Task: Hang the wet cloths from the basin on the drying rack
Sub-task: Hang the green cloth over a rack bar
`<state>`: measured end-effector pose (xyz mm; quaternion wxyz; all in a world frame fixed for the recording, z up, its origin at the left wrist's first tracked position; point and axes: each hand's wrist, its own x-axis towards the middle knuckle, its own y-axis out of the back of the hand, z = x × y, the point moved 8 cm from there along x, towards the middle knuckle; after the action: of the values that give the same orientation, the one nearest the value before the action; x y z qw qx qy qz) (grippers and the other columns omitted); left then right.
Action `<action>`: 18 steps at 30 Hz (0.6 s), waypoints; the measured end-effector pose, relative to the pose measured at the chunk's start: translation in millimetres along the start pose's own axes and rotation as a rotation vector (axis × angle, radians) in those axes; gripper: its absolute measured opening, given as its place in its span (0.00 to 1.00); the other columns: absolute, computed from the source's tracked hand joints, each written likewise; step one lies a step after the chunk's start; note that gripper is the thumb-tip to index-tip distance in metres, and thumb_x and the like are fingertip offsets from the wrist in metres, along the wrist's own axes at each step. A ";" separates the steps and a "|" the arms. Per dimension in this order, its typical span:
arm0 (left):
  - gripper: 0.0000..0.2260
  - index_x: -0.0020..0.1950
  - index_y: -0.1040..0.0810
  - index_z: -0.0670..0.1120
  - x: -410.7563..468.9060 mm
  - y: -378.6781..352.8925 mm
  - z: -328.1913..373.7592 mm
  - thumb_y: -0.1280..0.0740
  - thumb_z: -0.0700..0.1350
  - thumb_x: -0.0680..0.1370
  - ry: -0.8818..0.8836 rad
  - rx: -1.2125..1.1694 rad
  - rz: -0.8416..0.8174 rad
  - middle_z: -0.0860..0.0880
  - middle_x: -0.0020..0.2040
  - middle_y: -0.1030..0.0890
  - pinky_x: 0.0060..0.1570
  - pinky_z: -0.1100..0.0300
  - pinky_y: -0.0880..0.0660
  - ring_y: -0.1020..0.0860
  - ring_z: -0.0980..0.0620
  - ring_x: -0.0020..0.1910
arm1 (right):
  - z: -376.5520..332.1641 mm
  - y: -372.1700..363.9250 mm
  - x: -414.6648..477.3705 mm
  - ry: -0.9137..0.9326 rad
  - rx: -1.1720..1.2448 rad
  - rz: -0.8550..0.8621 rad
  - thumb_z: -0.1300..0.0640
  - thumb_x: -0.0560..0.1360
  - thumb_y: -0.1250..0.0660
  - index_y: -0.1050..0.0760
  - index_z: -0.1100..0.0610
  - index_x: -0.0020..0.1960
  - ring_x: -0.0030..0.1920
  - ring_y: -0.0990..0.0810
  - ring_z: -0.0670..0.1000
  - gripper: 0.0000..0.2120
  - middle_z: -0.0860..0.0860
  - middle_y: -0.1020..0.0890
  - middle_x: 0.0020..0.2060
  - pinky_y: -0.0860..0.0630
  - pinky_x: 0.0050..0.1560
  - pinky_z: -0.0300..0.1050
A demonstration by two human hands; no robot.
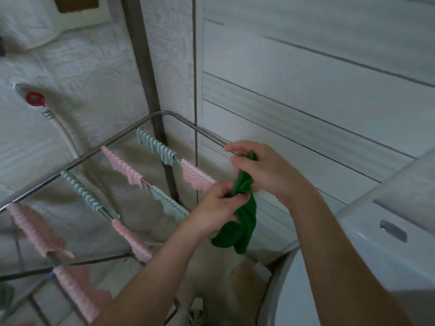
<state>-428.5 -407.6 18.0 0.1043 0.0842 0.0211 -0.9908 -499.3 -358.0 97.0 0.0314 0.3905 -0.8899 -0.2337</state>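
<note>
A crumpled green cloth point(244, 222) hangs between both hands just above the right side of the metal drying rack point(150, 118). My right hand point(263, 168) grips its upper end, near the rack's outer rail. My left hand point(217, 208) pinches the cloth's middle, and the lower end dangles free. Several pink and pale green striped cloths, such as a pink one point(123, 169) and a green one point(155, 145), are draped over the rack's rods. The basin is not in view.
A white washing machine point(388, 231) stands at the right, close to the rack. Tiled walls meet in a corner behind the rack, with a vertical pipe point(150, 90). A tap with a red handle point(35, 99) and a white hose are on the left wall.
</note>
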 end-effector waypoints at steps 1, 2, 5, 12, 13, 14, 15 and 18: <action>0.05 0.47 0.20 0.46 -5.3 -0.1 3.0 0.35 0.41 0.78 -0.026 -0.017 0.022 0.35 0.47 0.18 0.47 0.42 0.21 0.18 0.36 0.46 | 2.0 4.9 -8.3 0.023 -0.087 0.013 0.50 0.74 0.33 0.25 0.48 0.60 0.45 0.22 0.47 0.14 0.46 0.22 0.46 0.25 0.44 0.41; 0.04 0.47 0.19 0.44 -13.7 -4.2 8.3 0.34 0.41 0.78 -0.062 -0.014 0.041 0.34 0.47 0.18 0.48 0.40 0.21 0.18 0.35 0.46 | 5.0 10.4 -22.8 0.026 -0.139 0.016 0.47 0.72 0.30 0.25 0.49 0.60 0.48 0.21 0.48 0.17 0.47 0.21 0.48 0.24 0.50 0.45; 0.04 0.47 0.19 0.44 -41.3 -26.2 26.8 0.29 0.38 0.73 -0.157 0.049 0.045 0.42 0.44 0.16 0.49 0.48 0.20 0.17 0.43 0.45 | 9.2 13.7 -63.9 0.036 -0.115 0.003 0.52 0.70 0.26 0.20 0.58 0.51 0.46 0.17 0.54 0.14 0.55 0.15 0.43 0.21 0.52 0.53; 0.11 0.53 0.20 0.43 -105.6 -28.1 19.3 0.29 0.35 0.71 -0.164 -0.098 0.164 0.48 0.31 0.18 0.34 0.64 0.22 0.20 0.55 0.32 | 7.5 10.5 -117.3 0.098 0.057 -0.022 0.61 0.72 0.29 0.17 0.56 0.48 0.36 0.19 0.41 0.05 0.49 0.15 0.37 0.26 0.33 0.35; 0.10 0.54 0.20 0.40 -115.8 -24.5 17.8 0.30 0.35 0.72 -0.164 -0.097 0.179 0.48 0.32 0.18 0.36 0.64 0.22 0.20 0.55 0.33 | 8.4 4.8 -123.5 0.077 0.094 -0.087 0.63 0.73 0.29 0.17 0.57 0.49 0.37 0.19 0.42 0.06 0.49 0.15 0.38 0.25 0.34 0.35; 0.09 0.54 0.20 0.39 -124.3 -21.6 16.7 0.31 0.35 0.74 -0.173 -0.077 0.187 0.49 0.34 0.17 0.37 0.65 0.23 0.19 0.56 0.34 | 8.1 -2.0 -129.0 0.061 0.131 -0.148 0.63 0.73 0.30 0.18 0.57 0.50 0.38 0.19 0.44 0.07 0.51 0.16 0.39 0.24 0.35 0.36; 0.08 0.53 0.20 0.38 -132.6 -20.7 17.6 0.33 0.35 0.75 -0.179 -0.058 0.187 0.50 0.34 0.17 0.37 0.66 0.23 0.19 0.56 0.35 | 7.8 -9.3 -133.1 0.051 0.179 -0.196 0.64 0.73 0.30 0.18 0.57 0.51 0.40 0.19 0.47 0.08 0.54 0.16 0.41 0.24 0.37 0.38; 0.06 0.51 0.21 0.40 -157.3 -18.6 26.1 0.38 0.37 0.78 -0.193 -0.059 0.189 0.51 0.35 0.16 0.36 0.66 0.24 0.19 0.57 0.36 | 3.1 -30.2 -139.2 0.017 0.379 -0.217 0.61 0.70 0.27 0.19 0.59 0.54 0.47 0.19 0.54 0.13 0.61 0.17 0.47 0.23 0.44 0.46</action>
<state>-285.0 -359.0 71.1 0.2012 -0.0128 0.0321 -0.9789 -382.9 -275.6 98.5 -0.0607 0.4849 -0.8704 -0.0608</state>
